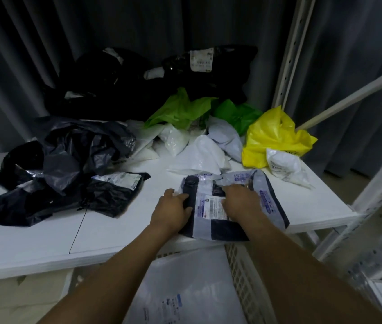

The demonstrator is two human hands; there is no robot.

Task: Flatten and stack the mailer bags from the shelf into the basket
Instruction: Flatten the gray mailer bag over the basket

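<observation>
A grey mailer bag with dark edges and a white label lies near the front edge of the white shelf. My left hand presses on its left side, fingers spread over a dark strip. My right hand lies flat on the middle of the same bag. Below the shelf edge stands a white lattice basket with a flat white mailer inside, partly hidden by my forearms.
Crumpled dark bags fill the shelf's left. Black bags pile at the back. Green bags, white bags and a yellow bag lie behind the grey mailer. A white metal rack upright stands at the right.
</observation>
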